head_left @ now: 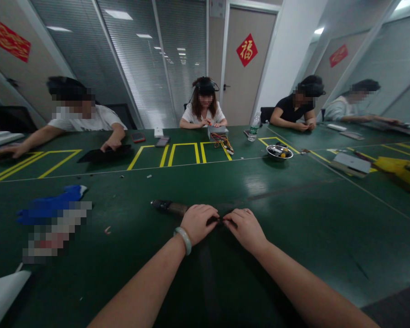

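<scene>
My left hand (pixel 200 222), with a pale bangle (pixel 183 240) at its wrist, has its fingers curled together in front of me. Facing it, my right hand (pixel 248 230) is closed in a pinch, its fingertips almost meeting those of the left. Something small and dark lies between the fingertips, too hidden to name. A drill-like tool (pixel 169 207) with a dark body and a thin metal tip lies on the green table (pixel 130 255), pointing left. Its other end runs behind my left hand, and I cannot tell whether that hand touches it.
To my left lie a blue cloth-like item (pixel 51 205) and a white object (pixel 3 296). Across the table are a metal bowl (pixel 279 153) of small parts, a plastic bottle (pixel 254 127) and a grey box (pixel 217 133) with wires. Several people sit along the far side.
</scene>
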